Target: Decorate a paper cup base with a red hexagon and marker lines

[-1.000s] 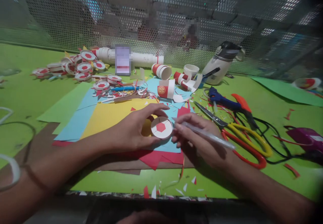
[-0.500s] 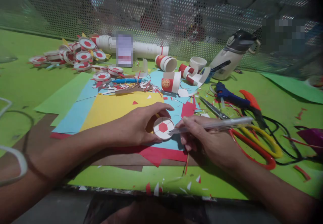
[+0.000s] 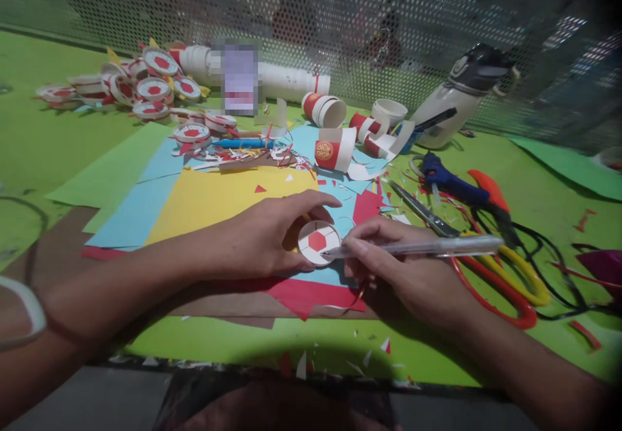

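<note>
Between the thumb and fingers of my left hand [image 3: 276, 233] is a small white paper disc [image 3: 307, 257], its face tilted up toward me. A red hexagon sits at its centre, with dark lines running out to the rim. My right hand [image 3: 389, 256] grips a clear pen [image 3: 437, 247], whose tip rests on or just over the disc, by the hexagon's lower edge. Both hands are above the blue paper [image 3: 335, 210] and red paper [image 3: 301, 298] sheets. A yellow sheet [image 3: 218, 191] lies beside my left hand.
Scissors [image 3: 486, 275] and a blue glue gun [image 3: 451, 181] with a black cord lie to the right. Paper cups [image 3: 335, 152], some cut, stand behind. Finished-looking red and white discs [image 3: 154, 89] pile up at the back left. A bottle [image 3: 451, 94] leans against the mesh.
The camera view has shifted slightly. The pen tip has moved a little left and down on the disc, near the hexagon's lower edge. Both hands keep their holds.
</note>
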Demonstrator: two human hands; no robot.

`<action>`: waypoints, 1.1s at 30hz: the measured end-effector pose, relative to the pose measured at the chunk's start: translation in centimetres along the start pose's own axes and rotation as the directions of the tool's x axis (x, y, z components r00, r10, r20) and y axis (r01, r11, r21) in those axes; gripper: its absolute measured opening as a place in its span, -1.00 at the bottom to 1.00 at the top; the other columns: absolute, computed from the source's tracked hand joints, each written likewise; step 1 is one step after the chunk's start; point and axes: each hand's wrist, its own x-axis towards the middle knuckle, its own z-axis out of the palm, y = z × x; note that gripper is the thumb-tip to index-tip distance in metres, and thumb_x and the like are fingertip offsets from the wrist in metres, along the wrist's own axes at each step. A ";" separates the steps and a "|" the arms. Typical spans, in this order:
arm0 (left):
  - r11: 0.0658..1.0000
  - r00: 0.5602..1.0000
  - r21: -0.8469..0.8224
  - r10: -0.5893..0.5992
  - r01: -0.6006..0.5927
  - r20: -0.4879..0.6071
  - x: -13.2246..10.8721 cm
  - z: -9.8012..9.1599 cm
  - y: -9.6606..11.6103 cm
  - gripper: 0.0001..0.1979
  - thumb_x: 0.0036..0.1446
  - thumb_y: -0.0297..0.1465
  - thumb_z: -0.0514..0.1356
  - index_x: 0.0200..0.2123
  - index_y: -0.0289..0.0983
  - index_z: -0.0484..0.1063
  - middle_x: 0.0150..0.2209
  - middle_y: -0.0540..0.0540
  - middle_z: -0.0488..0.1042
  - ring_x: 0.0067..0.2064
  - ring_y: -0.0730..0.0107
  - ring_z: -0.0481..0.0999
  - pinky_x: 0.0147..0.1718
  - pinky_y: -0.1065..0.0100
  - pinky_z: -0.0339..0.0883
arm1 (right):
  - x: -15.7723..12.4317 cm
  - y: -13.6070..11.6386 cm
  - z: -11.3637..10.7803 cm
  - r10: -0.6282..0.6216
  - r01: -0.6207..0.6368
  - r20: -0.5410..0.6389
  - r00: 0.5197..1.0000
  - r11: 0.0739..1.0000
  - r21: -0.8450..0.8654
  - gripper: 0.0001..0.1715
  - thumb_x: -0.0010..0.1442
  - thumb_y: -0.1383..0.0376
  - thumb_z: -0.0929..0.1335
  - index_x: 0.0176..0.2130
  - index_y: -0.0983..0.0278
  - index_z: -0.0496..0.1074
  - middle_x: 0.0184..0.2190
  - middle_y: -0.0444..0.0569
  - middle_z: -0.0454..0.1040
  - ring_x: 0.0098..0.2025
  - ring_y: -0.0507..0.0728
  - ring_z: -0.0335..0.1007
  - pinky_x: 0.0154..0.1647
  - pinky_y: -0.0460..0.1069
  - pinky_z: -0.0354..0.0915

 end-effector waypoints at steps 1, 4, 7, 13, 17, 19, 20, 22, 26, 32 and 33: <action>1.000 1.000 0.001 0.003 -0.003 -0.001 0.0 0.0 0.0 -0.35 0.03 -0.33 0.28 0.18 -0.19 0.15 0.02 -0.10 0.46 -0.05 0.28 0.48 -0.11 0.31 0.36 | 0.1 0.0 0.0 -0.001 0.001 -0.003 1.000 1.000 0.001 -0.82 0.21 0.22 0.36 -0.39 0.26 0.44 -0.57 -0.14 0.47 -0.58 -0.05 0.32 -0.58 -0.16 0.23; 1.000 1.000 0.004 0.005 -0.004 -0.008 0.0 0.0 -0.1 -0.36 0.03 -0.34 0.28 0.18 -0.19 0.15 0.02 -0.10 0.47 -0.05 0.29 0.48 -0.10 0.32 0.36 | 0.1 0.2 0.1 0.005 -0.005 -0.007 1.000 1.000 0.016 -0.83 0.20 0.23 0.37 -0.39 0.26 0.43 -0.57 -0.13 0.48 -0.58 -0.04 0.32 -0.58 -0.15 0.24; 1.000 1.000 0.004 0.003 -0.003 -0.008 0.0 0.0 -0.1 -0.35 0.02 -0.33 0.29 0.18 -0.17 0.15 0.02 -0.09 0.47 -0.04 0.28 0.48 -0.10 0.30 0.36 | 0.1 0.2 0.2 0.016 -0.015 -0.013 1.000 0.999 0.044 -0.83 0.20 0.22 0.37 -0.38 0.27 0.43 -0.58 -0.12 0.48 -0.58 -0.03 0.33 -0.57 -0.14 0.25; 1.000 1.000 -0.003 -0.006 0.006 -0.001 0.0 0.0 0.0 -0.35 0.02 -0.35 0.28 0.18 -0.18 0.15 0.02 -0.11 0.47 -0.04 0.26 0.48 -0.10 0.30 0.36 | 0.2 0.1 0.3 0.021 -0.020 -0.008 1.000 0.998 0.058 -0.84 0.18 0.22 0.38 -0.39 0.26 0.43 -0.57 -0.12 0.49 -0.59 -0.03 0.34 -0.58 -0.14 0.26; 1.000 1.000 0.001 -0.001 0.001 0.003 0.0 0.1 -0.1 -0.36 0.02 -0.35 0.28 0.17 -0.16 0.16 0.02 -0.10 0.47 -0.05 0.27 0.48 -0.09 0.29 0.36 | 0.3 0.2 0.3 0.023 -0.022 -0.011 1.000 0.998 0.057 -0.84 0.18 0.22 0.39 -0.39 0.26 0.44 -0.57 -0.11 0.50 -0.59 -0.02 0.34 -0.58 -0.12 0.27; 1.000 1.000 0.009 0.000 0.000 -0.003 0.0 0.1 -0.1 -0.36 0.02 -0.35 0.28 0.17 -0.17 0.16 0.02 -0.10 0.47 -0.04 0.26 0.48 -0.08 0.29 0.36 | 0.3 0.3 0.3 0.024 -0.023 -0.006 1.000 0.998 0.051 -0.83 0.18 0.21 0.38 -0.39 0.26 0.44 -0.57 -0.11 0.50 -0.59 -0.02 0.35 -0.58 -0.12 0.28; 1.000 1.000 0.013 0.001 -0.001 -0.006 0.0 0.1 -0.1 -0.37 0.02 -0.35 0.28 0.16 -0.18 0.17 0.02 -0.10 0.47 -0.04 0.26 0.48 -0.08 0.28 0.35 | 0.3 0.3 0.3 0.023 -0.023 -0.006 1.000 0.999 0.049 -0.82 0.19 0.20 0.38 -0.38 0.25 0.44 -0.57 -0.11 0.50 -0.59 -0.02 0.35 -0.58 -0.12 0.28; 1.000 1.000 0.016 0.001 -0.001 -0.007 0.0 0.1 -0.2 -0.37 0.01 -0.35 0.28 0.16 -0.18 0.17 0.02 -0.10 0.47 -0.03 0.25 0.48 -0.07 0.28 0.35 | 0.2 0.4 0.3 0.017 -0.017 -0.009 1.000 0.999 0.051 -0.82 0.19 0.20 0.38 -0.38 0.25 0.44 -0.57 -0.12 0.49 -0.59 -0.03 0.34 -0.58 -0.13 0.28; 1.000 1.000 0.013 0.002 -0.002 -0.001 0.0 0.1 -0.2 -0.37 0.03 -0.33 0.28 0.17 -0.18 0.16 0.02 -0.10 0.46 -0.03 0.25 0.48 -0.08 0.28 0.35 | 0.1 0.3 0.3 0.014 -0.013 -0.014 1.000 0.999 0.038 -0.83 0.19 0.21 0.38 -0.38 0.25 0.44 -0.57 -0.12 0.49 -0.60 -0.03 0.34 -0.58 -0.13 0.27; 1.000 1.000 0.013 0.008 -0.008 0.003 0.0 0.1 -0.2 -0.39 0.03 -0.33 0.27 0.15 -0.16 0.17 0.03 -0.10 0.46 -0.01 0.24 0.47 -0.07 0.27 0.35 | 0.1 0.3 0.3 0.005 -0.004 -0.011 1.000 0.999 0.043 -0.82 0.19 0.20 0.38 -0.39 0.26 0.45 -0.58 -0.12 0.49 -0.60 -0.03 0.34 -0.58 -0.13 0.27; 1.000 1.000 0.017 0.008 -0.008 0.001 0.0 0.1 -0.2 -0.39 0.03 -0.34 0.28 0.15 -0.15 0.18 0.03 -0.10 0.46 -0.01 0.24 0.47 -0.07 0.27 0.35 | 0.1 0.3 0.3 0.008 -0.007 -0.011 1.000 0.999 0.046 -0.82 0.19 0.20 0.38 -0.39 0.26 0.45 -0.58 -0.12 0.49 -0.60 -0.03 0.34 -0.58 -0.13 0.27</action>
